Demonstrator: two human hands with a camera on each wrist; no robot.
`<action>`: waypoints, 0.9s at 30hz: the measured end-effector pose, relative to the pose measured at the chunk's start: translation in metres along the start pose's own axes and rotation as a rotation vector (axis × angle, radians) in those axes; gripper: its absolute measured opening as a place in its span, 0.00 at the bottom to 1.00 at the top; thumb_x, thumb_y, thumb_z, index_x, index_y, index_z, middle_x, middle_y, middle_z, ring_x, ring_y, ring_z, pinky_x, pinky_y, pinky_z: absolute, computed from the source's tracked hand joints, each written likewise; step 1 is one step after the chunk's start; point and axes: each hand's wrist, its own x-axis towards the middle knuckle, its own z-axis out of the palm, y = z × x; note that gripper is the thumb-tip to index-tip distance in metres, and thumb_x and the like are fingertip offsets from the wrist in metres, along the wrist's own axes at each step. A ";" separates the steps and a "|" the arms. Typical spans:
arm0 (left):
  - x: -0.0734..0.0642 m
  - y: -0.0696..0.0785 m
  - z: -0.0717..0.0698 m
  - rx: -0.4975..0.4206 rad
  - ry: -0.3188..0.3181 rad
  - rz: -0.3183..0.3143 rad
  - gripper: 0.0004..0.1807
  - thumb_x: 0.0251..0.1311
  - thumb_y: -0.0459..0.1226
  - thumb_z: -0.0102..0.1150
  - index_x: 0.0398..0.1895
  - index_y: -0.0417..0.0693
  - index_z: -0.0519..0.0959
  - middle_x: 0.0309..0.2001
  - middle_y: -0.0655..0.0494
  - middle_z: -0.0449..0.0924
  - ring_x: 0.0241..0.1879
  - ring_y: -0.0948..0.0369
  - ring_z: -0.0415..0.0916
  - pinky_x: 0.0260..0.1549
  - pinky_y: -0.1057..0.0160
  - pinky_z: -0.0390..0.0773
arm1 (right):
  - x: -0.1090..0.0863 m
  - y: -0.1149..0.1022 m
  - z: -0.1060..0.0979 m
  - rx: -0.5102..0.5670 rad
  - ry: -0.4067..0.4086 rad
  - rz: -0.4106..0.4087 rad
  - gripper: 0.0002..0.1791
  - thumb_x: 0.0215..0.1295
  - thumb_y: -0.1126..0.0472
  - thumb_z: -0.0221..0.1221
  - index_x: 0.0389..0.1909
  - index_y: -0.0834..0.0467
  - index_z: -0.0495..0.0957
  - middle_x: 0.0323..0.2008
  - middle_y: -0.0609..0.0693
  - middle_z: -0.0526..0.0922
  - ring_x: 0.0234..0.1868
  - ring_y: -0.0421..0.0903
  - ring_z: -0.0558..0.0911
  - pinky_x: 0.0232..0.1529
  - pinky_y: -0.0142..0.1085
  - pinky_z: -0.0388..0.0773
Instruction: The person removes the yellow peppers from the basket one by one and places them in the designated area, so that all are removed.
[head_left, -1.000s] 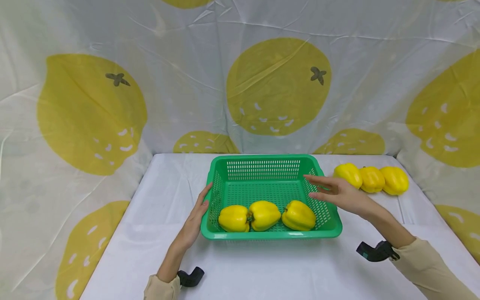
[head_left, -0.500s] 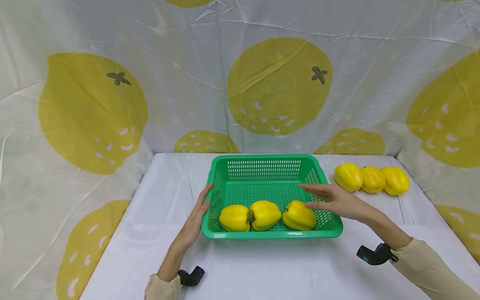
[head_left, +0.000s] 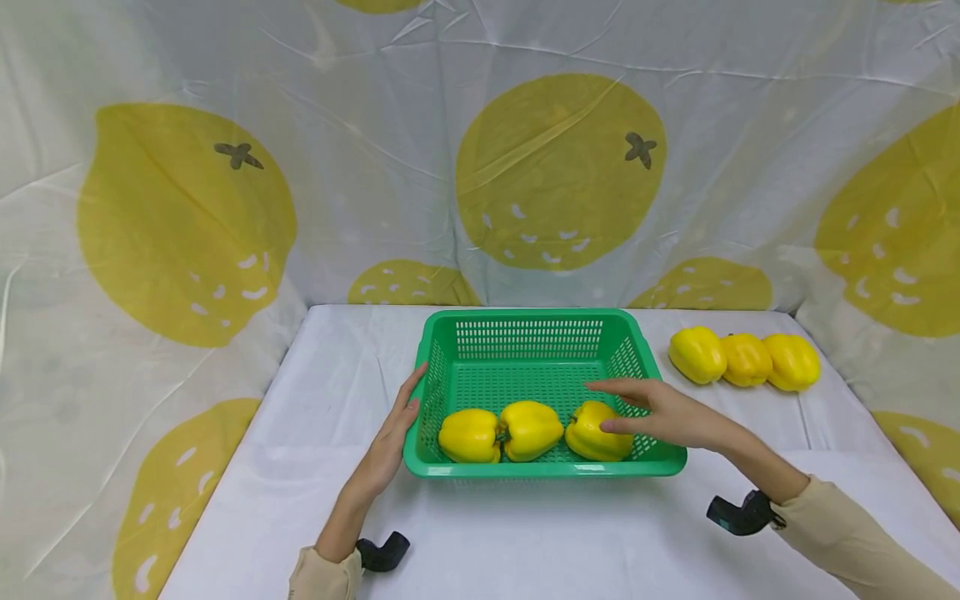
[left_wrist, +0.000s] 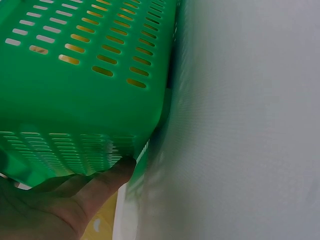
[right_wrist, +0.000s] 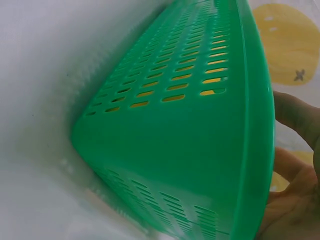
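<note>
A green plastic basket (head_left: 525, 469) with slotted walls stands mid-table. Along its near side lie three yellow bell peppers: a left one (head_left: 468, 436), a middle one (head_left: 531, 431) and a right one (head_left: 591, 442). My left hand (head_left: 386, 446) rests against the basket's left outer wall with extended fingers, which touch the slotted wall (left_wrist: 70, 150) in the left wrist view. Over the basket's right rim reaches my right hand (head_left: 667, 414), its fingers spread and the thumb in front of the right pepper. From the head view I cannot tell whether it touches that pepper.
To the basket's right, at the back of the white-covered table (head_left: 525, 533), three more yellow bell peppers (head_left: 746, 360) sit in a row. A lemon-print curtain (head_left: 375, 167) hangs behind and at both sides. Each wrist carries a black camera mount (head_left: 742, 512).
My right hand has come down and toward the near side, from over the basket's right wall to the right pepper. The left hand, basket and peppers stay in place.
</note>
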 end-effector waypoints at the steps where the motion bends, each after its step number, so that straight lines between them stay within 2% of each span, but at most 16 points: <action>1: 0.000 0.000 0.000 0.001 0.001 0.001 0.28 0.85 0.50 0.24 0.84 0.73 0.43 0.86 0.61 0.36 0.84 0.51 0.32 0.77 0.29 0.35 | 0.000 0.000 -0.001 -0.004 -0.004 -0.008 0.34 0.73 0.48 0.63 0.75 0.57 0.68 0.73 0.63 0.71 0.73 0.72 0.69 0.68 0.66 0.69; 8: 0.000 -0.001 0.000 -0.007 0.000 0.013 0.28 0.85 0.50 0.24 0.84 0.72 0.43 0.86 0.60 0.36 0.84 0.50 0.32 0.77 0.30 0.35 | 0.004 -0.002 -0.003 0.010 -0.031 -0.024 0.30 0.72 0.50 0.64 0.69 0.60 0.75 0.68 0.64 0.77 0.70 0.69 0.74 0.66 0.61 0.74; 13: -0.001 -0.001 0.000 -0.019 -0.005 0.008 0.28 0.85 0.50 0.24 0.84 0.72 0.43 0.86 0.60 0.35 0.84 0.51 0.32 0.78 0.31 0.34 | 0.007 -0.003 -0.001 -0.012 -0.023 -0.032 0.25 0.71 0.51 0.65 0.63 0.60 0.81 0.62 0.59 0.84 0.66 0.66 0.78 0.64 0.59 0.77; 20: -0.001 -0.001 0.000 -0.013 -0.009 0.009 0.28 0.85 0.50 0.24 0.83 0.75 0.44 0.85 0.63 0.36 0.84 0.53 0.33 0.78 0.32 0.35 | 0.007 -0.003 0.002 -0.037 -0.017 -0.031 0.24 0.70 0.52 0.67 0.62 0.61 0.82 0.60 0.60 0.85 0.66 0.67 0.78 0.63 0.60 0.77; 27: 0.001 -0.002 -0.001 -0.022 -0.010 0.024 0.28 0.85 0.49 0.23 0.84 0.70 0.43 0.86 0.58 0.36 0.84 0.50 0.32 0.77 0.30 0.35 | 0.011 -0.006 0.006 -0.123 -0.014 -0.040 0.25 0.68 0.51 0.68 0.60 0.62 0.83 0.58 0.58 0.86 0.63 0.64 0.81 0.61 0.57 0.79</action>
